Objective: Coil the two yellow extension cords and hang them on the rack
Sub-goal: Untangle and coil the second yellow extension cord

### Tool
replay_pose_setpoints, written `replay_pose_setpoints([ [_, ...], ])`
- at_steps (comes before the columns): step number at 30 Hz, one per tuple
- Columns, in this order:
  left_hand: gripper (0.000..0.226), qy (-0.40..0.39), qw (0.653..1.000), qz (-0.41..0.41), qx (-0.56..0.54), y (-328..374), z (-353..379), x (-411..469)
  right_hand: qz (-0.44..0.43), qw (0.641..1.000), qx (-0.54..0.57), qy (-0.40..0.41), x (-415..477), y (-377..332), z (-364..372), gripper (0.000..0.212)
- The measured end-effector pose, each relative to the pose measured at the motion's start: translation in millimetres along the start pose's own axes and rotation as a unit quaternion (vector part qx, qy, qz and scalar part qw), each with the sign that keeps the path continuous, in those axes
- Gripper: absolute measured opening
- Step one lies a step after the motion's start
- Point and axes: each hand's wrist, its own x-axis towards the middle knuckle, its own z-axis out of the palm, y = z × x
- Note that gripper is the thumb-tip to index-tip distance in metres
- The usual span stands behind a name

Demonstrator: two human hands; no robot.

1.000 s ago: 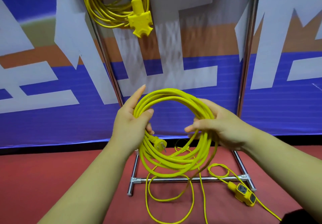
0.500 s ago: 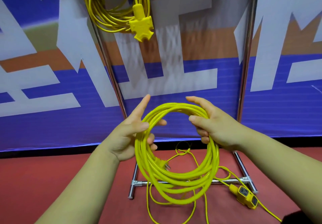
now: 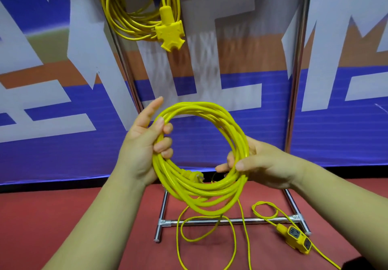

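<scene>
Well above the left hand, first cord (image 3: 128, 24) already coiled and hung at the top of the rack (image 3: 298, 59), three-way socket (image 3: 170, 35) dangling. Gripping the left side of the second cord's coil (image 3: 201, 195) with the left hand (image 3: 140, 145): thumb across the front of the strands, lower fingers curled round from behind, index finger straight up, touching nothing. Holding that coil upright between the two hands as an open ring, slightly oval, long axis running upper left to lower right. Plug (image 3: 194, 174) tucked inside the ring, just right of the left hand's heel. Straight below both hands, loose cord (image 3: 234, 242) trailing off the coil in slack loops over the red floor (image 3: 63, 217). Clasping the coil's lower right with the right hand (image 3: 268, 164), thumb in front, fingers behind the strands. Below and right of that hand, socket block (image 3: 296, 238) lying on the floor, tail end of the same cord. Coiling not yet finished, by this reckoning. Hinging next on one thing: slack lying directly beneath the hands, nearer the right one, so probably a downward reach with the right to draw another loop into the ring, left hand as the clamp, before any lift up and leftward to the hanging spot
</scene>
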Motion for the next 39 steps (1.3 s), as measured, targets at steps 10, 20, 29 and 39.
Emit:
replay_pose_setpoints([
  [10, 0.064, -0.006, 0.999, -0.032, -0.027, -10.6, -9.3, -0.4, -0.148, 0.965, 0.05, 0.208, 17.1, -16.9, 20.2, 0.061],
  [20, 0.095, -0.044, 0.985, -0.092, 0.14, -12.1, -18.8, -3.1, -0.133, 0.974, -0.06, 0.176, 9.7, -21.1, 19.8, 0.049],
  [29, 0.058, 0.116, 0.971, 0.054, 0.201, -18.9, -5.4, -5.8, -0.122, 0.974, -0.125, 0.146, 3.8, -29.1, 17.7, 0.052],
  [39, 0.088, -0.139, 0.976, -0.12, -0.116, -3.0, -2.1, -15.2, -0.122, 0.976, -0.114, 0.137, 6.0, -22.5, 9.1, 0.049],
])
